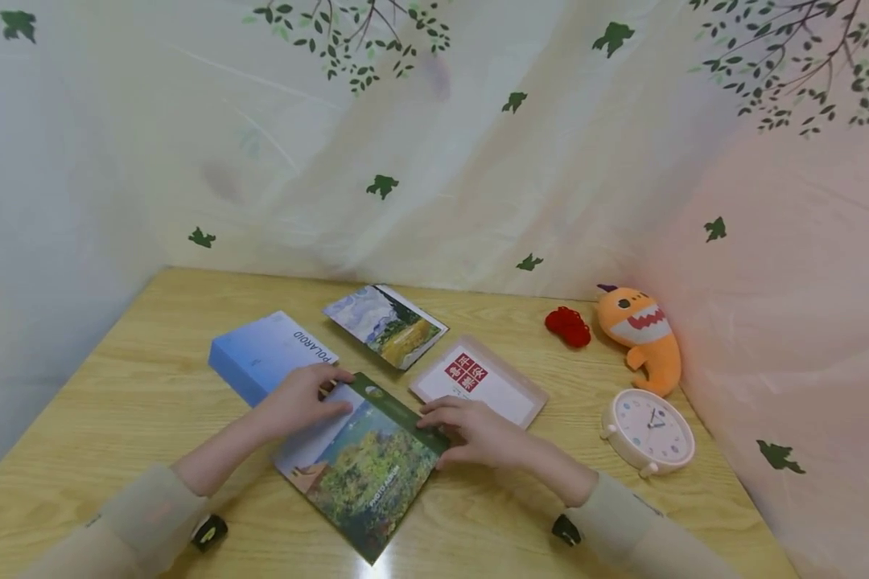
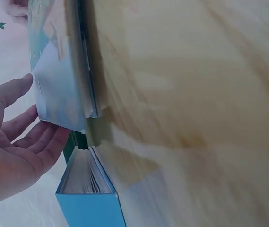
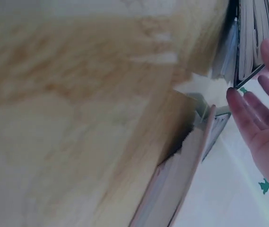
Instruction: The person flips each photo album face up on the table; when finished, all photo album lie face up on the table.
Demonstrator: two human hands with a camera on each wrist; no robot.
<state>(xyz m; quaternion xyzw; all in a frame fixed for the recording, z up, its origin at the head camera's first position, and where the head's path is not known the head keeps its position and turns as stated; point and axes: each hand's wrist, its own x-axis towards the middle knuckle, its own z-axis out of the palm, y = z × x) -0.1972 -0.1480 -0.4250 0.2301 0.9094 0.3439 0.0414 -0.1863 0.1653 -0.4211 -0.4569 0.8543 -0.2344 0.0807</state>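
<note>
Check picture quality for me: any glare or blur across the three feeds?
Head: mostly clear, but bright glare on the tabletop by the near corner of the photo album; left wrist: wood grain smeared and soft; right wrist: grain smeared too, the whole picture rather hazy.

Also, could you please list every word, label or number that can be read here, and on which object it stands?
"POLAROID": on the blue album.
"PHOTO", then a blurred word, probably "ALBUM": on the painted book; the small badge near its edge is unreadable.
Four Chinese characters, apparently "平安喜樂": in red squares on the white-fronted book; smaller print beside them is unreadable.
Clock: its dial marks are too small to read.
</note>
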